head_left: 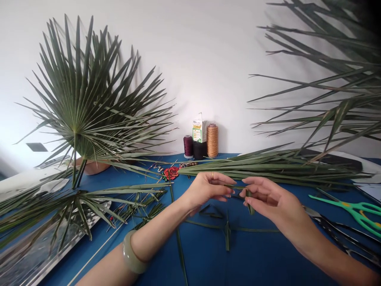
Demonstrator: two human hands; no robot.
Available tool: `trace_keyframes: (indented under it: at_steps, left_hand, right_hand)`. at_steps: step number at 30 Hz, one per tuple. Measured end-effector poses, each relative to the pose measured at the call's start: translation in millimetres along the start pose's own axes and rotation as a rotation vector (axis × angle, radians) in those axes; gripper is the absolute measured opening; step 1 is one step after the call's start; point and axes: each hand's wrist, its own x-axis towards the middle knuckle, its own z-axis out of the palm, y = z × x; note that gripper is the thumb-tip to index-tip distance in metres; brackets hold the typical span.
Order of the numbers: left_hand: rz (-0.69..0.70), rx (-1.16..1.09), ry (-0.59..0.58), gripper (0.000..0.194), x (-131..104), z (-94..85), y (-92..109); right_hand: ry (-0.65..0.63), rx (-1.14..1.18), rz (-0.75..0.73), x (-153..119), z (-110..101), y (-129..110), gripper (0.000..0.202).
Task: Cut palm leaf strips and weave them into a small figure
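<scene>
Both my hands are raised over the blue table, nearly fingertip to fingertip. My left hand (212, 186), with a ring and a pale green bangle (133, 253) on that arm, pinches one end of a narrow green palm leaf strip (236, 186). The strip stretches across to my right hand (266, 196). There the fingers close round its folded, wider part (250, 203), which hangs by the thumb. Beneath them a small folded leaf piece (228, 234) lies on a long thin strip (202, 225). Other short folded bits (210, 213) rest close by.
Fan palm leaves (76, 115) stand at left; more fronds (336, 91) reach in from the right. A bundle of leaf strips (253, 165) lies behind my hands. Thread spools (212, 141) stand by the wall. Green scissors (357, 208) and dark-handled shears (333, 230) lie right.
</scene>
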Motion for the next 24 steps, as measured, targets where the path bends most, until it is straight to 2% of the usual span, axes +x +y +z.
trace_keyframes:
  at_steps: [4,7,10,15,20,24]
  left_hand:
    - [-0.047,-0.07,-0.039,0.026,0.1,-3.7,4.1]
    - [-0.077,-0.071,-0.066,0.034,-0.6,-5.0,5.2]
    - [-0.095,-0.043,-0.07,0.029,-0.9,-5.1,5.0]
    - [-0.09,-0.007,-0.032,0.023,-1.0,-3.5,4.6]
    - [-0.07,0.103,-0.03,0.019,-3.2,0.6,4.3]
    - [-0.028,0.3,0.011,0.022,-1.8,-0.2,8.7]
  right_hand:
    - [-0.007,-0.082,-0.001,1.6,-6.5,-0.2,0.025]
    - [-0.051,-0.162,-0.029,2.6,-11.6,-0.5,0.023]
    - [-0.1,-0.205,-0.053,4.3,-15.9,0.1,0.024]
    - [-0.072,-0.194,0.029,5.9,-18.1,-0.2,0.029]
    - [-0.064,-0.145,0.095,2.7,-13.9,-6.4,0.027]
    - [-0.083,-0.097,0.148,2.3,-12.7,-7.9,0.023]
